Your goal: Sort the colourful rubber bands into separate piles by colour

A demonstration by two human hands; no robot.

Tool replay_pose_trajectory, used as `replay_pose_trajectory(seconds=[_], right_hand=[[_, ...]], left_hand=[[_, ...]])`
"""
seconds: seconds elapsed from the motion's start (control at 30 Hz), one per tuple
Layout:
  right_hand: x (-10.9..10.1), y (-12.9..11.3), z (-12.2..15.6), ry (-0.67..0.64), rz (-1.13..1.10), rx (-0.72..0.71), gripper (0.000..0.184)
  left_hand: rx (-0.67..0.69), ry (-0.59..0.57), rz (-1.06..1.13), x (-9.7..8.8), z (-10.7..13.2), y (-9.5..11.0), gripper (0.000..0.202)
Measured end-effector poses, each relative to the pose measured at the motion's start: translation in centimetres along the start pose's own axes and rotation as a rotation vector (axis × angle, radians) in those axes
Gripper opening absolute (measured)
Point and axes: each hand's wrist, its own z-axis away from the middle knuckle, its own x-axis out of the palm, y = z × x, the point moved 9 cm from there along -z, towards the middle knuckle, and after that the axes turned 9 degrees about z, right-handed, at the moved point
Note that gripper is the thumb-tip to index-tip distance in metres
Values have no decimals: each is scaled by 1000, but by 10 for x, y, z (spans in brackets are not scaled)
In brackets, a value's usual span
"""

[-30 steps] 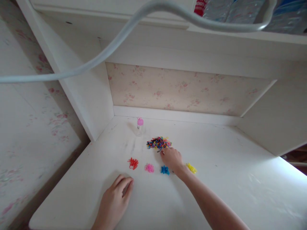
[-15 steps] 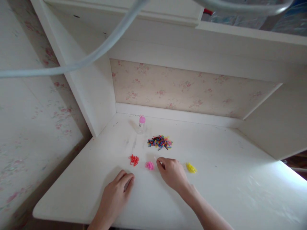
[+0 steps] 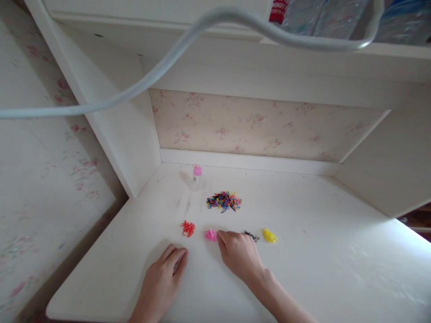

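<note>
My right hand (image 3: 239, 251) is closed in a pinch, its fingertips at the right edge of a small pile of pink rubber bands (image 3: 210, 235). Whatever sits between those fingertips is hidden. Resting on the table, my left hand (image 3: 162, 273) has its fingers curled against the thumb, and nothing shows in it. In front of it lies a pile of red rubber bands (image 3: 187, 229). Black rubber bands (image 3: 252, 236) show partly behind my right hand, with yellow ones (image 3: 269, 235) to their right. Farther back is a mixed-colour heap of rubber bands (image 3: 224, 201).
A clear little bottle with a pink cap (image 3: 197, 172) stands upright behind the piles. The white table (image 3: 323, 269) is bounded by a back panel and side boards. A pale cable (image 3: 161, 67) crosses the upper view, below a shelf holding plastic bottles (image 3: 319, 18).
My right hand has moved slightly down to the pink pile; the small pale thing at its fingertips no longer shows. The black bands have come into view. My left hand stays put.
</note>
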Motion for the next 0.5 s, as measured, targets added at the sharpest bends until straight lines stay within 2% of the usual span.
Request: replay_pose_trajectory(seconds=[0.17,0.33,0.4,0.5], right_hand=[[-3,31,34,78,-154,102,35],[22,61,73,88,-479,230,38],[29,66,83,98,-598,258,38],[30,69,88,113,-704,261,36]], left_hand=[[-9,-8,-13,1,-1,0,26],[-18,27,-25,-1,-5,4,26],[-16,26,-12,-1,-12,11,27],[13,-15,-16,3,-32,32,27]])
